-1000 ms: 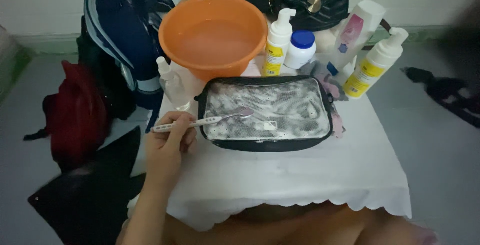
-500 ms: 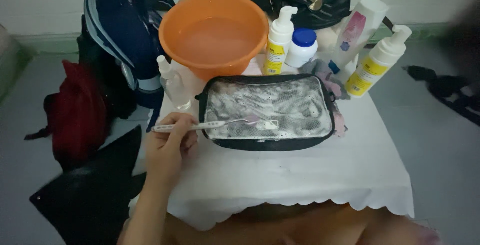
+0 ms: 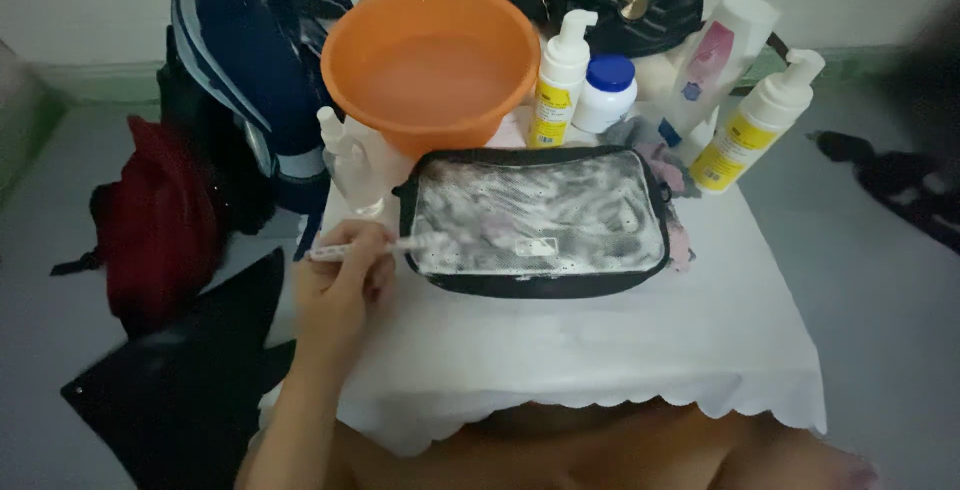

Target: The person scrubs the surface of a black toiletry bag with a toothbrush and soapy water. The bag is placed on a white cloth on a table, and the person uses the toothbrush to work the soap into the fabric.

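head view: the left hand (image 3: pixel 340 285) sits at the left edge of the white-clothed table (image 3: pixel 600 350), its fingers (image 3: pixel 365 250) curled tight around the handle of a toothbrush (image 3: pixel 370 247). the brush runs rightward out of the fingers, its head resting on the left end of the foam-covered pouch (image 3: pixel 535 218), which lies flat mid-table just right of the hand. behind the pouch stands an orange basin (image 3: pixel 430 60), with pump bottles (image 3: pixel 555 80) beside it. the right hand is out of sight.

Orange basin (image 3: pixel 430 60); black-edged pouch (image 3: pixel 535 220) — white foam.
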